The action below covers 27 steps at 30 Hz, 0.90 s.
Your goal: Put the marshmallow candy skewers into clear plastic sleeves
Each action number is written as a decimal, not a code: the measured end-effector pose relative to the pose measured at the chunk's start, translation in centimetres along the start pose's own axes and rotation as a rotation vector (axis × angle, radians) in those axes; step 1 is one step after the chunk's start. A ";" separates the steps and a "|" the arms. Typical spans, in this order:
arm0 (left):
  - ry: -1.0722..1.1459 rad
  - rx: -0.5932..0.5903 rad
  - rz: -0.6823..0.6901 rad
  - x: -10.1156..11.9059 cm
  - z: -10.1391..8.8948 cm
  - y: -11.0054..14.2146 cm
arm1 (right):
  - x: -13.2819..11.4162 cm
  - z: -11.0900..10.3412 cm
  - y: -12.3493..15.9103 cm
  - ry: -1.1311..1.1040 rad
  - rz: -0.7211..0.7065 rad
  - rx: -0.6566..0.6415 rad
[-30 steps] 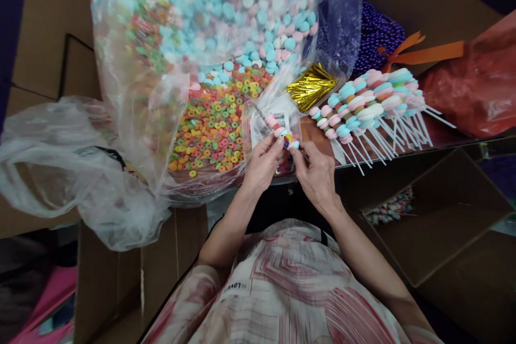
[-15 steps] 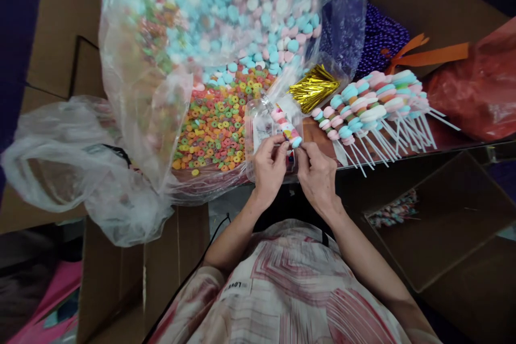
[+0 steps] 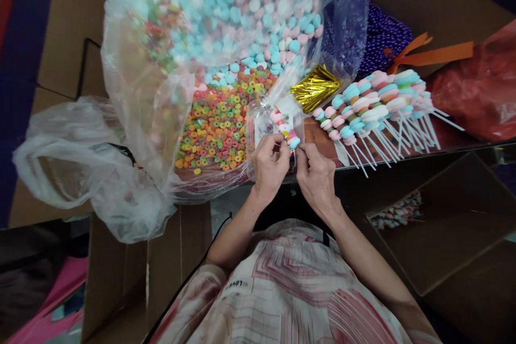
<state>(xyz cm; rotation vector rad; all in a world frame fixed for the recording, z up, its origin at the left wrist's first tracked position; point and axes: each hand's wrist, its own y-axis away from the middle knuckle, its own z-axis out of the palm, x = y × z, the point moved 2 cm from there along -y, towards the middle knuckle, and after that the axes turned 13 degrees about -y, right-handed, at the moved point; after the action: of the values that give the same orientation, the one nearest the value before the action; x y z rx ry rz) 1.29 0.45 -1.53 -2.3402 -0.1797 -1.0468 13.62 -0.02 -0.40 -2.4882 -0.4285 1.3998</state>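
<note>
A marshmallow skewer (image 3: 278, 118) in pink, white and blue slants over a clear plastic tray (image 3: 253, 118), seemingly inside a printed clear wrapper. At its lower end, the thumb and fingers of my left hand (image 3: 269, 164) are closed on it. My right hand (image 3: 316, 174) pinches just beside the blue marshmallow at that end; what lies between its fingertips is too small to make out. Gold twist ties (image 3: 315, 88) lie fanned out behind the tray. To the right, a pile of marshmallow skewers (image 3: 374, 102) rests with white sticks pointing toward me.
Left of the tray, a big clear bag (image 3: 141, 80) holds ring gummies (image 3: 217, 129) and loose marshmallows (image 3: 242, 5). Purple beaded material (image 3: 382, 37) and a red bag (image 3: 479, 86) are at the back right. Below the table edge, a cardboard box (image 3: 447, 226) contains more skewers.
My left fingers have moved slightly, covering more of the skewer's lower part. My right hand keeps its pinch nearby. The whole view has shifted a little to the right.
</note>
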 end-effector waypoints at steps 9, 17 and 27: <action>0.109 -0.031 0.132 0.3 -0.4 0.9 | -0.9 -0.4 -0.2 -0.001 -0.036 0.031; 0.240 -0.126 0.012 -0.3 -0.6 1.0 | -1.0 -0.4 -0.1 -0.014 -0.083 0.064; 0.112 -0.071 0.065 -0.3 -0.5 0.5 | -0.5 -0.6 -0.2 -0.017 -0.089 0.092</action>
<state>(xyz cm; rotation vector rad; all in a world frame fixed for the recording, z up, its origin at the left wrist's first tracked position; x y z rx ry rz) 0.99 -0.20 -1.70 -2.3261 -0.0247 -1.1653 13.89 -0.02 0.37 -2.3567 -0.4611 1.3750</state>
